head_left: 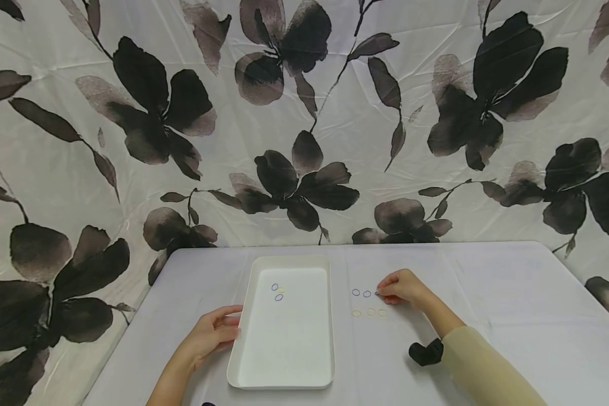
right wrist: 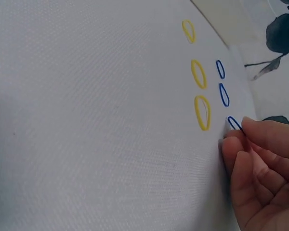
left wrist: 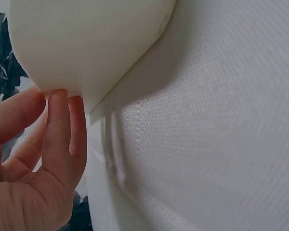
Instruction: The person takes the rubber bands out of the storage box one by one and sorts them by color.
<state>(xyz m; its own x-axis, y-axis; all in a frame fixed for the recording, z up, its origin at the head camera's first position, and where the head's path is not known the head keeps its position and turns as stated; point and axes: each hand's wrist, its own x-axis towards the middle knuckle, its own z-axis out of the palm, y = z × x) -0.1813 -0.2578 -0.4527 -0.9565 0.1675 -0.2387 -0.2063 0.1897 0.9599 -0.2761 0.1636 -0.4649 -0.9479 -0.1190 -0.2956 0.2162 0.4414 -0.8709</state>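
Beside the white tray (head_left: 281, 380), my left hand (head_left: 214, 334) touches the outer left wall with its fingertips. In the left wrist view, those fingertips (left wrist: 59, 103) meet the tray's rim, extended and only slightly bent. My right hand (head_left: 403, 286) pinches a blue rubber band (right wrist: 234, 122) between thumb and finger, low over the cloth. It is at the right end of a row with two more blue rubber bands (head_left: 356, 292). Nearer me lies a row of three yellow rubber bands (head_left: 371, 312). Inside the tray are two blue bands (head_left: 278, 298) and a yellow band (head_left: 282, 290).
A white cloth (head_left: 487, 293) covers the table. A black strap-like thing (head_left: 426, 353) is at the right sleeve's cuff. Behind the table's far edge hangs a white curtain (head_left: 365, 186) with dark flowers.
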